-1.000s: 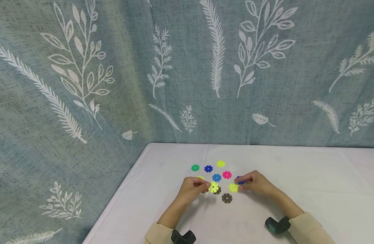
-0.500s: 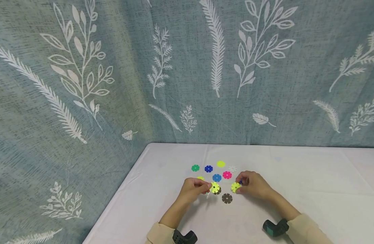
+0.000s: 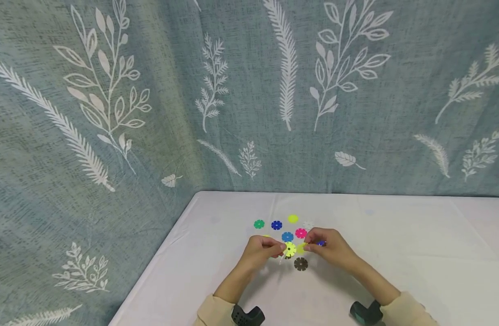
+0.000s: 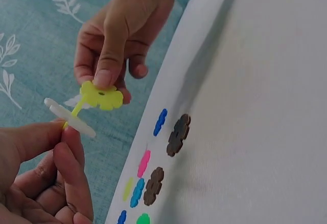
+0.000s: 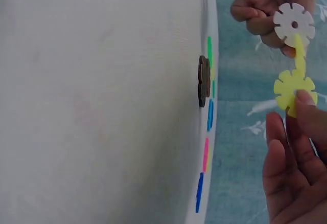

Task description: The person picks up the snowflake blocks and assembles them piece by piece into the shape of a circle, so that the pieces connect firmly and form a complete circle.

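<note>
My left hand [image 3: 255,253] pinches a yellow notched disc [image 3: 289,249] between thumb and fingers. A white notched disc [image 5: 286,22] is slotted across it, seen edge-on in the left wrist view. My right hand [image 3: 330,246] pinches a second yellow notched disc [image 4: 107,101] by its edge, with the thumb on its face. Both hands are raised above the table and face each other. In both wrist views the second yellow disc meets the edge of the first one; whether their notches interlock I cannot tell.
Several loose discs lie on the white tablecloth [image 3: 396,253]: brown [image 3: 301,264], pink [image 3: 301,233], light blue [image 3: 287,237], dark blue [image 3: 276,225], green [image 3: 259,224] and yellow [image 3: 293,218]. Another dark blue disc [image 3: 321,243] is partly behind my right hand. A patterned curtain [image 3: 249,90] hangs behind.
My right hand has picked up the second yellow disc from the table and brought it left to the joined discs. My left hand has shifted slightly right.
</note>
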`<state>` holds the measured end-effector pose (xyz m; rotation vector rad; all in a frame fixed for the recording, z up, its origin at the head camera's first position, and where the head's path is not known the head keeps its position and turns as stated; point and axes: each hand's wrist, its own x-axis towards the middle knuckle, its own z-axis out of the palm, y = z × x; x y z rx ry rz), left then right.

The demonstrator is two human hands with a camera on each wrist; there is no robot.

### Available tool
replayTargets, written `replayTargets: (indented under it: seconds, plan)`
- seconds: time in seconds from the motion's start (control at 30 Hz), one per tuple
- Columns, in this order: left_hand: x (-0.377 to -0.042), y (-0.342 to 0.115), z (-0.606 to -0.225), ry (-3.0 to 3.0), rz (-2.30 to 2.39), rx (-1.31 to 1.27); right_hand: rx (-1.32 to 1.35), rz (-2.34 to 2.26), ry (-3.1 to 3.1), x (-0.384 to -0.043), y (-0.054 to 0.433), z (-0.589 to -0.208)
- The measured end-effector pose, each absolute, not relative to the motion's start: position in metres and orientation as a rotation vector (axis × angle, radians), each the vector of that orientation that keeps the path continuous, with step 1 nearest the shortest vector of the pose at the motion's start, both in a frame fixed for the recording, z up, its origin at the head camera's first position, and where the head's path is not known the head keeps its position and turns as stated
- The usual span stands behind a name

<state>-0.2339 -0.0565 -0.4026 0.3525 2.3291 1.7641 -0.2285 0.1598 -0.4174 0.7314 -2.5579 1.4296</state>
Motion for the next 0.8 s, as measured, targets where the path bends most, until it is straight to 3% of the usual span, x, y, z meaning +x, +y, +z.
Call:
replayTargets:
  seconds: [0.6,0.8]
  plan:
    - [-0.215,-0.047,-0.392,2.273,1.932,0.14,0.7,0.949,-2.303,-0.214,0.127,-0.412]
    - [-0.219,-0.047,-0.409,2.471,1.842,0.252,0.758,0.931,-2.283,-0.216,0.129,-0.414]
